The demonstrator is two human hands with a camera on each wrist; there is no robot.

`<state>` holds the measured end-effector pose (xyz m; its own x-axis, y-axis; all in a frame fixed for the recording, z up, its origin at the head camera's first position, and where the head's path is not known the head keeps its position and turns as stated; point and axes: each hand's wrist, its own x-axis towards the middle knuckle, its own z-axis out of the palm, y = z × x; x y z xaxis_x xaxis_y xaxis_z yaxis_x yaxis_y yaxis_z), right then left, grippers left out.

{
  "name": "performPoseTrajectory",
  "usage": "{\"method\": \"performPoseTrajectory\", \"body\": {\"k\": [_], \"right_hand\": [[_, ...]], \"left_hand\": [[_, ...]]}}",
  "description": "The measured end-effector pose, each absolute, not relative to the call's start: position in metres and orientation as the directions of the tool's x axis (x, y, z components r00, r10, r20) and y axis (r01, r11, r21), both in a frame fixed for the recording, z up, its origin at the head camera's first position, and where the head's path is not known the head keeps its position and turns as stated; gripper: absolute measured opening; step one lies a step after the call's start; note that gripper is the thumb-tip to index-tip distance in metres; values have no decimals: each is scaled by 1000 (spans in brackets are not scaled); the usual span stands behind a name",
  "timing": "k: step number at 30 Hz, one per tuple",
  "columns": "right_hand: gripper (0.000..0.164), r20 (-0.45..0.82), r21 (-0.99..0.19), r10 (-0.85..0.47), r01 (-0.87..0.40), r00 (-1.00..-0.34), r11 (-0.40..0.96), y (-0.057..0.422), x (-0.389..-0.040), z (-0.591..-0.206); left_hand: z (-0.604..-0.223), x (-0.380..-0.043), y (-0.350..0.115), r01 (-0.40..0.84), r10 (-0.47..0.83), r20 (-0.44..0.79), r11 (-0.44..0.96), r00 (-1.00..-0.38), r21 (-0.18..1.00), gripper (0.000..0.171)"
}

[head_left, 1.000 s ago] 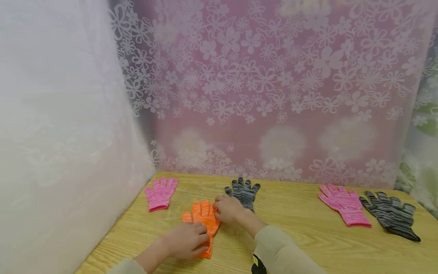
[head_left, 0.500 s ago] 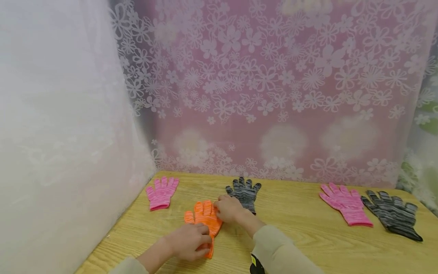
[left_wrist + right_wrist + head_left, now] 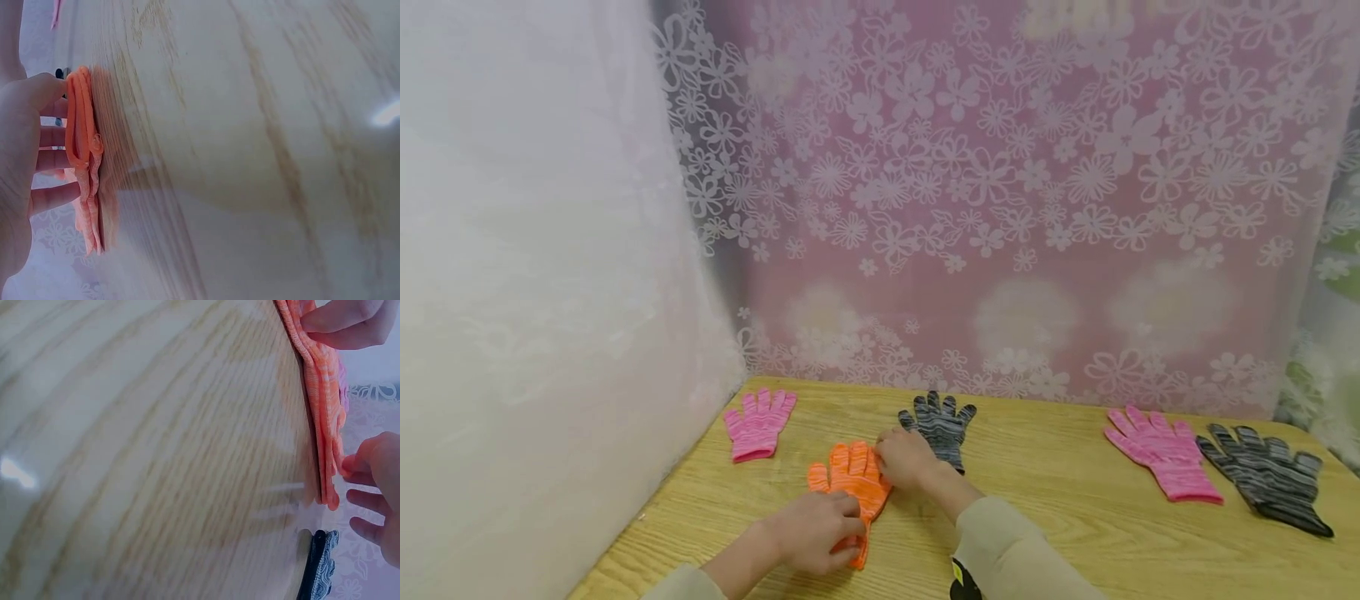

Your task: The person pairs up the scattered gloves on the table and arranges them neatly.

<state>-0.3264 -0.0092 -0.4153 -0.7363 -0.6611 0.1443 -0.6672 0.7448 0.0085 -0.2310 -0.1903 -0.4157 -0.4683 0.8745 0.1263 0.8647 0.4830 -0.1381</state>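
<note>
An orange knit glove point(image 3: 852, 483) lies flat on the wooden table, fingers pointing away from me. My left hand point(image 3: 820, 532) rests on its cuff end; in the left wrist view the extended fingers touch the glove just beyond the looped cuff point(image 3: 80, 119). At the glove's far right edge, my right hand point(image 3: 908, 460) touches the glove fingers. The right wrist view shows layered orange fabric point(image 3: 320, 400) along the tabletop, with the fingertips of my right hand point(image 3: 380, 487) at its end. Just behind that hand lies a dark grey striped glove point(image 3: 945, 432), partly covered by it.
A pink glove point(image 3: 760, 425) lies at the back left of the table point(image 3: 1045, 525). On the right, another pink glove point(image 3: 1167, 457) lies beside a black-and-grey striped glove point(image 3: 1266, 477). Flowered sheeting point(image 3: 1000, 208) hangs behind the table, and a white sheet point(image 3: 550, 292) along the left side.
The head view has shifted slightly, so everything sits a little further right. Both hands stay at the orange glove with hardly any motion.
</note>
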Motion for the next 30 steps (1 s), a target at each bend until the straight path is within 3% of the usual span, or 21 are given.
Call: {"method": "performPoseTrajectory", "body": {"k": [10, 18, 30], "right_hand": [[34, 50, 6, -663, -663, -747, 748, -13, -325, -423], [37, 1, 41, -654, -654, -756, 756, -14, -327, -425], [34, 36, 106, -673, -666, -739, 738, -14, -323, -422]], "left_hand": [[-418, -229, -190, 856, 877, 136, 481, -462, -190, 13], [-414, -228, -191, 845, 859, 79, 513, -507, -150, 18], [-411, -225, -187, 829, 847, 53, 529, -529, -179, 17]]}}
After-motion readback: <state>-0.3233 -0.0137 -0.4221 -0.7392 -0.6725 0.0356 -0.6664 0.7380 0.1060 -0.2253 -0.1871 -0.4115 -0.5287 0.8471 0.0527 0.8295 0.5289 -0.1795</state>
